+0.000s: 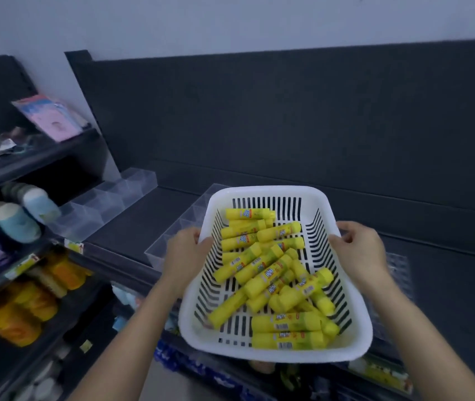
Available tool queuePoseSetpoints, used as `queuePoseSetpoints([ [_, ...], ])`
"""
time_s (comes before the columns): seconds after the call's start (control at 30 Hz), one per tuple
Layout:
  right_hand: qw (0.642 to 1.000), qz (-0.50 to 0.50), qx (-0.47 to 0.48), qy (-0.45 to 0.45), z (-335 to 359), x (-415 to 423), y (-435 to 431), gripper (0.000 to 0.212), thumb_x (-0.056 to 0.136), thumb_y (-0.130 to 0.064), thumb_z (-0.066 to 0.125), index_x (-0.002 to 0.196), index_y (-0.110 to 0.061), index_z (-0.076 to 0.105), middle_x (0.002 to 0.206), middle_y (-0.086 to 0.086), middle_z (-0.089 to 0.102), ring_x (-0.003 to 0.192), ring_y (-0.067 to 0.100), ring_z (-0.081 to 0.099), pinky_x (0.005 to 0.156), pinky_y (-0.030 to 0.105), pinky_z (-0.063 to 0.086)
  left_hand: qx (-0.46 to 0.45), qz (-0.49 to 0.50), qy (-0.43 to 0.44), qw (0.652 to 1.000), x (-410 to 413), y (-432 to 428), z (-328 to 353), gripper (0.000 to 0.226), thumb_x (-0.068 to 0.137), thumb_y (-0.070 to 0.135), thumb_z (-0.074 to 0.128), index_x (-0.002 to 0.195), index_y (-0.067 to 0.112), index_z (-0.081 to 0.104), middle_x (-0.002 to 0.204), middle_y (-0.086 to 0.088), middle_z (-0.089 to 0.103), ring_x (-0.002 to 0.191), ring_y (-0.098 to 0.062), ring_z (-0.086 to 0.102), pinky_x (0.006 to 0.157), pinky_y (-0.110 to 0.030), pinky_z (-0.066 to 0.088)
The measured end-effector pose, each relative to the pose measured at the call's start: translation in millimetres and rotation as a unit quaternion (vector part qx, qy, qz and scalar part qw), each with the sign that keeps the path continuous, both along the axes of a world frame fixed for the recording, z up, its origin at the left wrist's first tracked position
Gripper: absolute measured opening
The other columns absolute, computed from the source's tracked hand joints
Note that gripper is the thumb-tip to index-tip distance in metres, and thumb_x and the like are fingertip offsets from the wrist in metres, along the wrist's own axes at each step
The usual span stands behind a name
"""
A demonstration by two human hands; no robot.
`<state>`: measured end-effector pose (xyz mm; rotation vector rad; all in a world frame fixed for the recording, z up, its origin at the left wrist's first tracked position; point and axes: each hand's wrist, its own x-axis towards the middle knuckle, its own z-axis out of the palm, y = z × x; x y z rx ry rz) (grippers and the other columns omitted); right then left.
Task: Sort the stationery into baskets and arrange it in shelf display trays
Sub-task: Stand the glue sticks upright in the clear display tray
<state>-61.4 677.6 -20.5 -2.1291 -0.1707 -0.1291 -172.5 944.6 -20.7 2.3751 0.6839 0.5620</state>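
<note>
A white slotted plastic basket (354, 308) hangs in the air in front of a dark shelf, tilted slightly toward me. Several yellow glue sticks (268, 273) lie jumbled inside it. My left hand (185, 256) grips the basket's left rim, thumb over the edge. On the right rim, my right hand (360, 253) holds the basket the same way. A clear divided display tray (172, 235) sits on the shelf under the basket's left side, mostly hidden by the basket and my left hand.
A second clear divided tray (106, 201) lies at the shelf's left end. The dark shelf surface (438, 264) stretches to the right, backed by a dark panel. Shelves to the left hold bottles, orange packs and pink packets. Lower shelves carry more goods.
</note>
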Motion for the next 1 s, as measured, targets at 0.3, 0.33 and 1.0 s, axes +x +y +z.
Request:
queuePoseSetpoints([
  [0.3,0.997,-0.055,-0.061,0.004,-21,23,9,0.017,0.087,-0.012,0.057,0.095,-0.020,0.069,0.056,-0.010,0.056,0.053,0.000,0.050,0.044,0.020,0.028,0.075,-0.084,0.113,0.987,63,25,-8,0.026,0.091,0.031,0.057,0.079,0.008,0.054,0.074,-0.004,0.056,0.066,-0.019,0.054,0.053,-0.031,0.040],
  [0.33,0.996,-0.061,-0.069,0.006,-23,24,10,0.016,0.087,-0.012,0.056,0.093,-0.020,0.069,0.057,-0.010,0.056,0.054,0.000,0.050,0.044,0.019,0.028,0.077,-0.097,0.128,0.984,69,28,-8,0.027,0.091,0.031,0.058,0.074,0.011,0.051,0.072,-0.002,0.054,0.064,-0.017,0.052,0.051,-0.030,0.037],
  [1.0,0.956,-0.179,-0.227,0.047,-37,34,26,0.019,0.088,-0.009,0.045,0.097,-0.008,0.062,0.085,0.014,0.066,0.075,0.032,0.059,0.057,0.032,0.040,0.035,-0.336,0.223,0.914,154,55,-17,0.024,0.085,0.026,0.066,0.069,0.012,0.055,0.066,0.000,0.064,0.055,-0.016,0.065,0.048,-0.027,0.051],
])
